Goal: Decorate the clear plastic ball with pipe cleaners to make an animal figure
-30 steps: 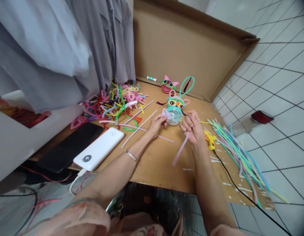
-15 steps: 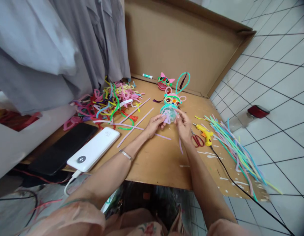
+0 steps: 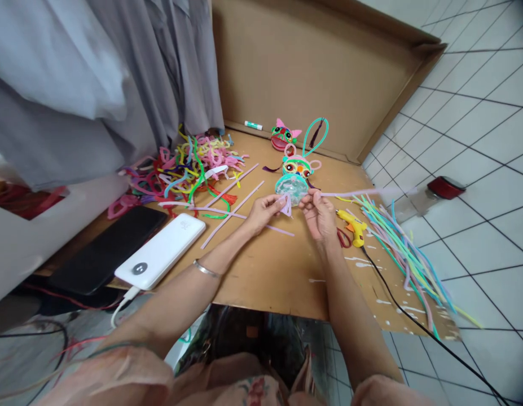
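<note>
Above the worktop [image 3: 261,282], the left hand [image 3: 262,214] holds folded lilac loops [image 3: 288,207] in a closed pinch; the right hand [image 3: 320,216], also pinched closed, grips a lilac strip [image 3: 348,194] extending rightward.

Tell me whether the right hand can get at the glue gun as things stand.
Probably yes: the glue gun lies close beside the right hand, uncovered. However, that hand is pinching a lilac stem, which it would likely have to release first.
</note>
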A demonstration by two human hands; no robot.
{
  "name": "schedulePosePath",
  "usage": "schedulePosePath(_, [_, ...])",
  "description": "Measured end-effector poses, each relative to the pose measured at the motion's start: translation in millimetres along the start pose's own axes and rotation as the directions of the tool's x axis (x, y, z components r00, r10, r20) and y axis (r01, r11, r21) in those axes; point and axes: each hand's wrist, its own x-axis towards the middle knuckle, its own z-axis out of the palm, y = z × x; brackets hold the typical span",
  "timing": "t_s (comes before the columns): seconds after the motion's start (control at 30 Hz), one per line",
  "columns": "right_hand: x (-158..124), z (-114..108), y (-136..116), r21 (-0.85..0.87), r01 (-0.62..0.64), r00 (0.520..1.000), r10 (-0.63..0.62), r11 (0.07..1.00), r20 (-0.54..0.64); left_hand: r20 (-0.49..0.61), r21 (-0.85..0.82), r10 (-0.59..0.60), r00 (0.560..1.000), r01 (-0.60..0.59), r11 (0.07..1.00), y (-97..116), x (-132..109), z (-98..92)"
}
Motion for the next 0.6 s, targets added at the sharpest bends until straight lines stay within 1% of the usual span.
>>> schedulePosePath(0.13, [-2, 4, 4, -0.138, 0.077, 0.995, -0.084, 0.987, -0.049, 0.014, 0.022, 0.002, 1.000, -0.002, 1.000, 4, -1, 1.6])
schedulePosePath(0.3, [-3, 8, 4, -0.251, 0.097, 0.984, -0.130, 0.963, -0.118, 0.028, 0.088, 0.022, 0.999, -0.025, 0.996, 2, -1, -1.0])
schedulePosePath(0.43, [-4, 12, 3, -0.276, 0.122, 0.978, -0.163, 0.953, -0.129, 0.047, 0.150, 0.030, 0.998, -0.037, 0.988, -1, 0, -3.8])
schedulePosePath(0.6, [-5, 12, 2, -0.356, 0.114, 0.979, -0.166, 0.927, -0.120, 0.065, 0.243, 0.025, 0.998, -0.040, 0.969, -2, -1, -5.4])
